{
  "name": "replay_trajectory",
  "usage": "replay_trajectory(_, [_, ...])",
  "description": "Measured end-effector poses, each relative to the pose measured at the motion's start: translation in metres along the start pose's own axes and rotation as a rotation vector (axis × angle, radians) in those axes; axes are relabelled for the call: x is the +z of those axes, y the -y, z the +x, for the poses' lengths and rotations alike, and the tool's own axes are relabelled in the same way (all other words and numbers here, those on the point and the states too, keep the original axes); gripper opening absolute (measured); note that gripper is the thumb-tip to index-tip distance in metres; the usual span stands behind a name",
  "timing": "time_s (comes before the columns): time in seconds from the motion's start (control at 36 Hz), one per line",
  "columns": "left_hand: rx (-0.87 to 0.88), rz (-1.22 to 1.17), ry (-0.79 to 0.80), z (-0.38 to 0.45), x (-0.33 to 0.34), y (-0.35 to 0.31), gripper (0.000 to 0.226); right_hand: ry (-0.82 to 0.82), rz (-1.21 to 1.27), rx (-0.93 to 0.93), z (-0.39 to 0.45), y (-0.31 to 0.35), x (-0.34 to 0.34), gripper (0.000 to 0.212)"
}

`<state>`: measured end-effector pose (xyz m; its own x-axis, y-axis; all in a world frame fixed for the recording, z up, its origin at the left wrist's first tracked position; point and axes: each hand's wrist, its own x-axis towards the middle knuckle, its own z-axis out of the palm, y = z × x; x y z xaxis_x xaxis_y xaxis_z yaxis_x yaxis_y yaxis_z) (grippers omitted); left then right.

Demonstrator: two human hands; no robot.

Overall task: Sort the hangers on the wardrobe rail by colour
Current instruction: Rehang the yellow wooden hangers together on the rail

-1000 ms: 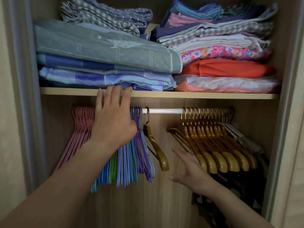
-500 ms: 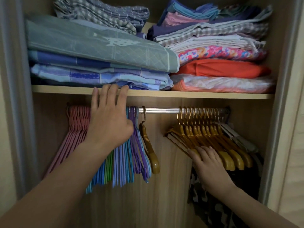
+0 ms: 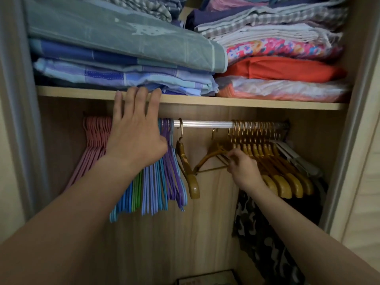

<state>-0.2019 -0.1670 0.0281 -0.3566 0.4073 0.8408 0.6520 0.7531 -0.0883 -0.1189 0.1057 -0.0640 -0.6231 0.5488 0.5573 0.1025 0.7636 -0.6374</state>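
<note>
the left hand [image 3: 134, 138] lies flat and relaxed against the bunch of thin plastic hangers at about nine o'clock on the wardrobe rail [image 3: 203, 124], fingers straight, their tips up on the shelf edge [image 3: 246, 101], gripping nothing. the right hand [image 3: 242, 167] is pinched round the crossbar of one brown wooden hanger [image 3: 211, 156] at about three o'clock, and that hanger's hook looks just off the rail, below it.

the rail reads left to right: pink hangers [image 3: 93, 140], then blue hangers [image 3: 123, 204], a few green hangers [image 3: 137, 188], the purple hangers [image 3: 172, 171], then one stray brown hanger [image 3: 188, 173] hanging alone just beside the purple ones, a bare stretch of rail, and the packed row of brown hangers [image 3: 283, 175] at the far right, with pale grey hangers [image 3: 298, 161] behind them.

so the step in hand seems to be the brown lot. i'd judge the sort mostly done, the stray brown one being the obvious misfit. the next move calls for lifting the held hanger clear without snagging its neighbours' hooks, and settling it where the browns gather, while the left hand pins the plastic ones.

folded bedding [image 3: 127, 46] sits stacked on the shelf above.
</note>
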Motion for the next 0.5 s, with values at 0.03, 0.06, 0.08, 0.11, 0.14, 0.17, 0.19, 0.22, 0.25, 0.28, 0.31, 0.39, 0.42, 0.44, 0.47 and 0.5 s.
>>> replay_trajectory(0.03, [0.002, -0.008, 0.001, -0.002, -0.001, 0.0, 0.102, 0.034, -0.038, -0.011, -0.01, -0.004, 0.005, 0.028])
replay_trajectory(0.06, [-0.001, -0.035, 0.001, -0.006, -0.002, 0.001, 0.101, 0.069, -0.064, -0.014, -0.021, -0.012, 0.01, 0.032])
replay_trajectory(0.08, [-0.008, -0.077, -0.026, -0.012, 0.001, -0.001, 0.097, 0.11, -0.071, 0.012, -0.034, -0.018, 0.014, 0.036])
replay_trajectory(0.11, [0.007, -0.112, -0.058, -0.01, 0.0, -0.003, 0.092, 0.135, -0.065, 0.018, -0.034, -0.02, 0.014, 0.038])
replay_trajectory(0.14, [-0.005, -0.162, -0.043, -0.035, 0.005, -0.006, 0.084, 0.216, -0.058, 0.073, -0.057, -0.03, 0.025, 0.04])
replay_trajectory(0.17, [-0.013, -0.259, -0.086, -0.04, 0.005, -0.01, 0.076, 0.212, -0.024, 0.103, -0.061, -0.033, 0.025, 0.041])
replay_trajectory(0.19, [-0.036, -0.39, -0.134, -0.054, 0.007, -0.015, 0.069, 0.217, -0.004, 0.15, -0.069, -0.037, 0.023, 0.042])
replay_trajectory(0.22, [-0.079, -0.516, -0.134, -0.076, 0.008, -0.022, 0.062, 0.234, 0.048, 0.211, -0.08, -0.04, 0.024, 0.043])
replay_trajectory(0.25, [-0.102, -0.607, -0.095, -0.105, 0.017, -0.029, 0.056, 0.26, 0.075, 0.283, -0.094, -0.048, 0.027, 0.045])
replay_trajectory(0.28, [-0.144, -0.67, 0.008, -0.15, 0.029, -0.037, 0.048, 0.323, 0.091, 0.381, -0.118, -0.059, 0.035, 0.046])
replay_trajectory(0.31, [-0.213, -0.731, 0.092, -0.189, 0.04, -0.044, 0.041, 0.356, 0.138, 0.475, -0.139, -0.07, 0.042, 0.046])
replay_trajectory(0.39, [-0.589, -0.865, 0.491, -0.317, 0.078, -0.061, 0.041, 0.446, 0.284, 0.717, -0.209, -0.106, 0.064, 0.038])
replay_trajectory(0.42, [-0.679, -0.884, 0.615, -0.352, 0.089, -0.066, 0.042, 0.47, 0.311, 0.788, -0.226, -0.11, 0.068, 0.034])
replay_trajectory(0.44, [-0.747, -0.859, 0.746, -0.393, 0.1, -0.067, 0.036, 0.508, 0.325, 0.856, -0.246, -0.114, 0.073, 0.031])
replay_trajectory(0.47, [-0.781, -0.82, 0.869, -0.421, 0.112, -0.066, 0.025, 0.537, 0.344, 0.893, -0.256, -0.114, 0.074, 0.028])
replay_trajectory(0.5, [-0.802, -0.745, 1.024, -0.452, 0.117, -0.063, 0.023, 0.584, 0.367, 0.921, -0.272, -0.115, 0.075, 0.026])
